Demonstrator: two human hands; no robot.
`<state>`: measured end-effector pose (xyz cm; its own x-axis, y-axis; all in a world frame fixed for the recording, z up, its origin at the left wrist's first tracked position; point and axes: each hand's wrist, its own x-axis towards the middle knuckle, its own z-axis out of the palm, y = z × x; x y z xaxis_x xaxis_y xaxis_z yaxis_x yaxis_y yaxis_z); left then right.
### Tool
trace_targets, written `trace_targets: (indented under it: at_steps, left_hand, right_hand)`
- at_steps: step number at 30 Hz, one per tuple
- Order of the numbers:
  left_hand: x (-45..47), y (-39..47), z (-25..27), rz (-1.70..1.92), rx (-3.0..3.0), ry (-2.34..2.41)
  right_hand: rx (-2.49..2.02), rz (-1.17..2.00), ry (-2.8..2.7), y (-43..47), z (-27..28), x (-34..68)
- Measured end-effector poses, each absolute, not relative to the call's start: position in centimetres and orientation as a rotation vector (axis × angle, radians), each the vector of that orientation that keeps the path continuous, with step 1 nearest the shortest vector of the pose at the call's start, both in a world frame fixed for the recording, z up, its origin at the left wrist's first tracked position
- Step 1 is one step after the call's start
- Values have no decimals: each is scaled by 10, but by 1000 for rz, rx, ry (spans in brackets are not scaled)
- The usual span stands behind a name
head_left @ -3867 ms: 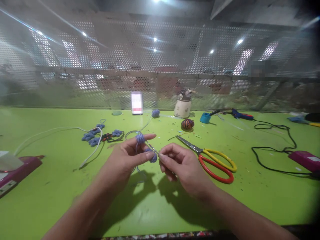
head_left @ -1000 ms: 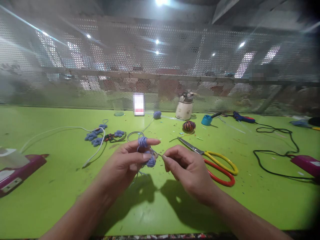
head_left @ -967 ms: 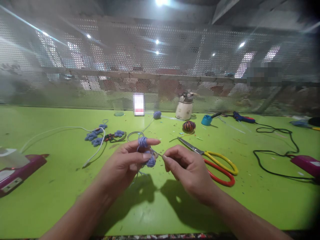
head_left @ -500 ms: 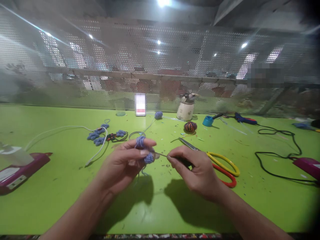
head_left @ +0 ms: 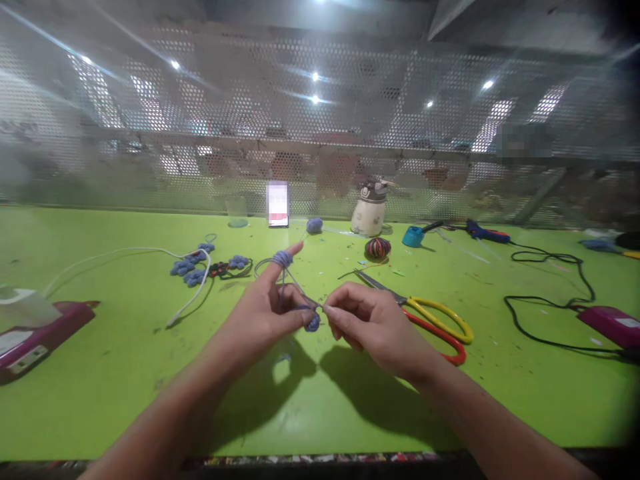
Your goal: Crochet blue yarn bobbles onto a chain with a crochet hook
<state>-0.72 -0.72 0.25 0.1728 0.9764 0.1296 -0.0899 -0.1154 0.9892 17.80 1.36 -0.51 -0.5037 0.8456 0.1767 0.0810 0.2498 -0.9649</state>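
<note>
My left hand [head_left: 260,303] pinches a small purple crochet piece [head_left: 313,323] between thumb and fingers. Purple yarn [head_left: 283,259] is wound round its raised index finger, and strands run down to the piece. Close on the right, my right hand [head_left: 375,323] is closed on a thin crochet hook [head_left: 319,305]. Only a short length of the hook shows at the piece; the fingers hide the remainder. A ball of purple yarn [head_left: 314,226] lies farther back. Scissors [head_left: 405,299] with yellow and red handles rest beside my right hand.
Purple crocheted flowers [head_left: 193,273] and a white cable [head_left: 205,275] lie left, near a power strip [head_left: 60,330]. At the back stand a phone [head_left: 278,203] and a bottle [head_left: 369,210]. Multicoloured yarn [head_left: 377,249], a blue container [head_left: 413,236] and a glue gun [head_left: 486,232] lie right.
My left index finger has lifted upward, stretching the yarn away from the crochet piece. The piece sits slightly lower and farther right, and my right hand has come closer to it.
</note>
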Motion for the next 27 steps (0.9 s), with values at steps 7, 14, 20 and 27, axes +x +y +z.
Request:
trace_targets:
  at_steps: [7, 14, 20, 27]
  left_hand:
    - [7, -19, 2, 1397, 1864, 1391]
    - [0, -14, 5, 1376, 1300, 982]
    - [-11, -11, 10, 1299, 1006, 760]
    - [-19, -9, 12, 1367, 955, 683]
  right_hand:
    - [-885, 1643, -1432, 17, -18, 167]
    - [-706, 1648, -1316, 9, -21, 161]
    - [-758, 1280, -1662, 9, -16, 170]
    - [-663, 752, -1980, 12, -7, 184]
